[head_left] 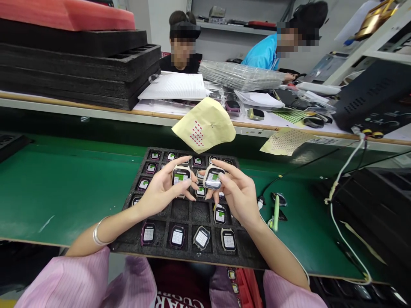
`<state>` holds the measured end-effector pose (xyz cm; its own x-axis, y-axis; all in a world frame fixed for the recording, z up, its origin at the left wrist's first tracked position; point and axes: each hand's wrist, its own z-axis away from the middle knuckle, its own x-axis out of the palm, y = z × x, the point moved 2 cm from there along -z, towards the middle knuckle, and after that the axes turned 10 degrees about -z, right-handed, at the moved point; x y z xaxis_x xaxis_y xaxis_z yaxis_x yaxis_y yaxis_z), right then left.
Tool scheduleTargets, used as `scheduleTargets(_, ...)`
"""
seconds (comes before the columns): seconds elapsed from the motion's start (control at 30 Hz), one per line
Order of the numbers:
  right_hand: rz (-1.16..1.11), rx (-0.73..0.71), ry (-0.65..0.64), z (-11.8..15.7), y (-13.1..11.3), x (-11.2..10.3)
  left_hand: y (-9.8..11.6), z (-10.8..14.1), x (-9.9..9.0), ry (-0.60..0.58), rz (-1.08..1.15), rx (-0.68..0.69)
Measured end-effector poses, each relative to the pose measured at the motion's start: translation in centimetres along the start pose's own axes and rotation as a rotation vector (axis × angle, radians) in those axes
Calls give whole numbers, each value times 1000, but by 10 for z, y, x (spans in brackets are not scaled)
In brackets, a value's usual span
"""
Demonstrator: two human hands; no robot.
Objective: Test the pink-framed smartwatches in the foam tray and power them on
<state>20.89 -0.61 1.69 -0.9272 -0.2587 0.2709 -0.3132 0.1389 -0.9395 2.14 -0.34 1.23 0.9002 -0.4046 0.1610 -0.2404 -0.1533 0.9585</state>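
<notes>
Head cam, my only feed: I have a smartwatch in ea. hand, side by side, approx. level, screens toward the cam. L hand (162, 187) pinches L watch (180, 176) btwn thumb & fingers, thumb over the lower screen; R hand (240, 194) pinches R watch (212, 177) likewise, thumb on the screen's R edge. R watch is at 3 o'clock from L watch, just beside it, w/ a small gap. L watch's long axis runs approx. 12–6; R watch leans a touch toward 1–7. Both are over the foam tray (154, 253); can't tell the exact clearance.

Containers: tray pockets hold watches. Front row, at 6 o'clock from my hands: four front watches (177, 236), one per pocket, screens lit. Single watch (220, 215) sits in its pocket at 5 o'clock, near R hand. Back rows, 11 to 1 o'clock, hold more, partly hidden by fingers, so no full count. Red tray (252, 284), below the bench edge at 5 o'clock, holds a few small watches, partly cut off. Green tool (276, 213) lies at 4 o'clock on the bench (64, 192).
</notes>
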Motion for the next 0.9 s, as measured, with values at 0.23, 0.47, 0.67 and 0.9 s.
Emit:
scheduleTargets(0.23,-91,4,-85,3,-2,4,-4,-3,-3,17,-16,-5)
scheduleTargets(0.47,-48,2,-76,4,-2,9,-2,1,1,-8,62,-32)
scheduleTargets(0.67,-25,-14,-97,7,-3,12,0,4,2,-2,40,-41)
scheduleTargets(0.9,220,7,-173,12,9,6,-9,25,-9,-53,20,-85)
